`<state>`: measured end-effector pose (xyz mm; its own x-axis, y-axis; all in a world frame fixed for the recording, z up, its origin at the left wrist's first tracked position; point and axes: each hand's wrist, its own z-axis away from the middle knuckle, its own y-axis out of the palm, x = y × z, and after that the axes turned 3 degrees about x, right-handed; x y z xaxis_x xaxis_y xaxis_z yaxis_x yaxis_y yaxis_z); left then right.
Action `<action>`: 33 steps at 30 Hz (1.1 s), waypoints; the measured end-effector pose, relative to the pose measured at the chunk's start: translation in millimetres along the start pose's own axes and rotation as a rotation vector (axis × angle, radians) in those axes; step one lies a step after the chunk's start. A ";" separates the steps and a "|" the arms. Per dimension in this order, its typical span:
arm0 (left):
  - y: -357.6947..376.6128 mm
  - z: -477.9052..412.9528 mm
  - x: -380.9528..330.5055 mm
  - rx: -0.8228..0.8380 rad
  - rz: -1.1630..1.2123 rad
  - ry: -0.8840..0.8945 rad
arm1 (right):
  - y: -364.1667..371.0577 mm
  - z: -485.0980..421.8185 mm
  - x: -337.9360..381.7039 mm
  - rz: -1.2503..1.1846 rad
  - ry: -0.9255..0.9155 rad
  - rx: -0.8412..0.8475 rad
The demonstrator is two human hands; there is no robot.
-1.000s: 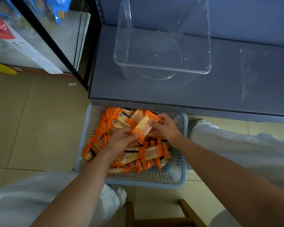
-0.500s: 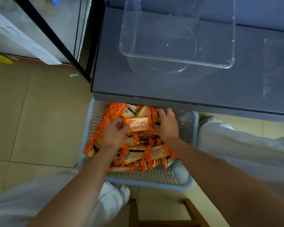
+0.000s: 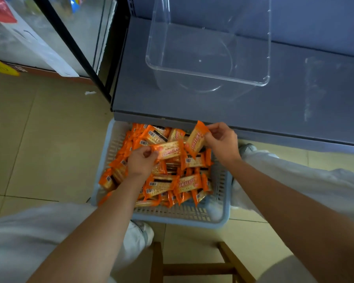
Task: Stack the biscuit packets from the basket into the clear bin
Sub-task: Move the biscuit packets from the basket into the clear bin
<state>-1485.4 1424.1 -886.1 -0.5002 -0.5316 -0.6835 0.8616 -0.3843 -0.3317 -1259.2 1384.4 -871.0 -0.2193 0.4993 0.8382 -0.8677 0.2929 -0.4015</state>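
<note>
A pale blue slatted basket (image 3: 219, 213) on the floor holds several orange biscuit packets (image 3: 184, 184). My left hand (image 3: 141, 162) grips one packet (image 3: 169, 152) by its left end, lying flat just above the pile. My right hand (image 3: 221, 141) pinches a second packet (image 3: 196, 139) at its upper right edge and holds it tilted over the basket's far side. The clear bin (image 3: 208, 76) stands on the grey shelf (image 3: 294, 103) behind the basket, and nothing shows inside it.
A glass-doored cabinet with a black frame (image 3: 76, 48) stands to the left of the shelf. My white-trousered knees flank the basket, and a wooden stool frame (image 3: 192, 266) sits below. Beige floor tiles (image 3: 39, 139) lie to the left.
My right hand, which lay on the pile half a second ago, has lifted a second packet up and to the right. My left hand still holds its packet.
</note>
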 end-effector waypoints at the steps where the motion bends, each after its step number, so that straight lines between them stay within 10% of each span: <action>1: 0.2 2.3 -0.9 -0.005 0.004 -0.002 | -2.7 1.8 -0.4 -0.030 0.030 -0.013; 14: -5.8 17.5 -11.6 -0.122 -0.135 0.049 | -22.3 34.6 -13.1 -0.313 0.144 0.179; 33: 2.6 50.9 -47.2 0.209 0.214 0.016 | -18.6 46.9 12.1 -0.371 0.196 0.335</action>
<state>-1463.9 1409.7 -821.6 -0.3059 -0.6061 -0.7342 0.9102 -0.4123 -0.0389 -1266.6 1346.8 -836.0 0.1884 0.5642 0.8039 -0.9730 0.2185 0.0747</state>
